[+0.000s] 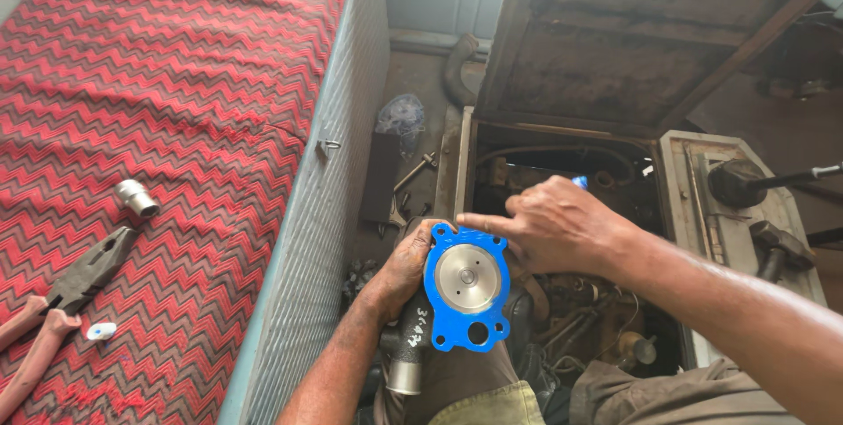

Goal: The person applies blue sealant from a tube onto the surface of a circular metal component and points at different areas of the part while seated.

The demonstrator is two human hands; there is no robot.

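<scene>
My left hand (399, 271) grips a dark metal pump housing (411, 337) from the left side, above my lap. A bright blue gasket (457, 328) lies on its face around a round silver hub (467, 277). My right hand (549, 227) reaches in from the right. Its index finger presses on the gasket's upper edge, and a small blue-tipped thing (580, 182) shows behind the knuckles. The pump's short silver outlet pipe (404, 377) points down.
On the red zigzag seat cushion (176, 82) at left lie pliers (53, 311) with red handles, a silver socket (137, 198) and a small white cap (101, 331). Ahead is an open engine bay (562, 170) with hoses. Gear levers (764, 183) stand at right. Tools lie on the floor (413, 175).
</scene>
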